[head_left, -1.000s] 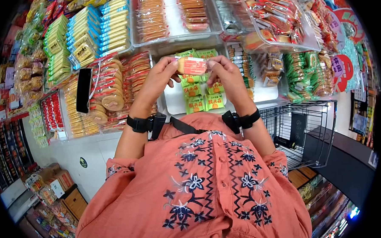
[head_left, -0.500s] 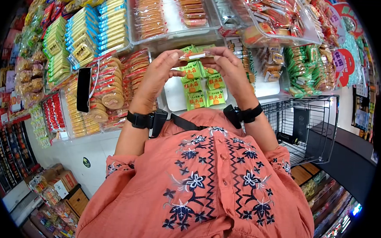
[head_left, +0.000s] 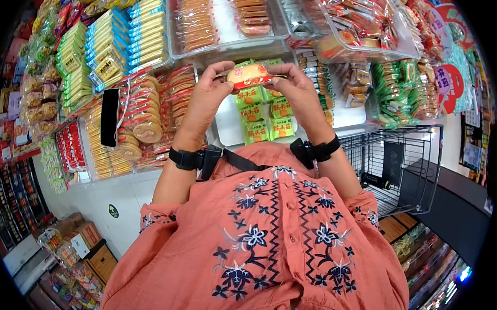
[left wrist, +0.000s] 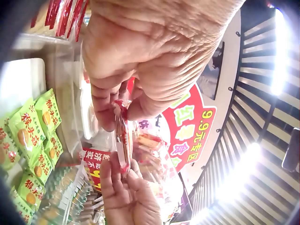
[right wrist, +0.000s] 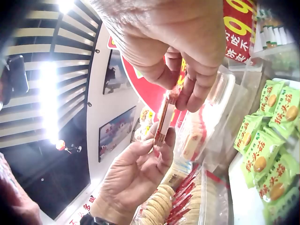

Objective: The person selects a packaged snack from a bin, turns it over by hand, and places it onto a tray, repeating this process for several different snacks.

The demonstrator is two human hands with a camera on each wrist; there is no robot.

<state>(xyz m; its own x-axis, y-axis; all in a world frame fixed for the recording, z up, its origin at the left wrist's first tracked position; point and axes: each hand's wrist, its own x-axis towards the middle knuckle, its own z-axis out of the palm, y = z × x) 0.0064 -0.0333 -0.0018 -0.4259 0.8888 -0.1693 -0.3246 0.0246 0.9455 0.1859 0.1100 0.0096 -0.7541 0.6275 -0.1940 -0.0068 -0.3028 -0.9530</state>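
Observation:
In the head view, a wrapped biscuit packet (head_left: 249, 76) is held up level between both hands, with a pale biscuit and red print showing through its film. My left hand (head_left: 208, 95) pinches one end between thumb and fingers. At the other end, the right hand (head_left: 302, 96) pinches the wrapper. Both wrist views catch the thin packet (left wrist: 123, 140) nearly edge-on, stretched from one hand to the other. Below it, green biscuit packets (head_left: 256, 131) lie in rows on a white tray (head_left: 230, 133), partly covered by the hands and the held packet.
Clear plastic bins (head_left: 231, 50) of wrapped biscuits stand just beyond the hands. To the left are piles of blue packets (head_left: 148, 29) and red-edged round biscuits (head_left: 145, 109), with a black phone-like slab (head_left: 110, 117) before them. A black wire cart (head_left: 397, 167) stands at right.
The packet has been turned over between the hands: its pink-labelled face showed first, then its thin edge, and now the face with the pale biscuit. Both hands stay at its ends.

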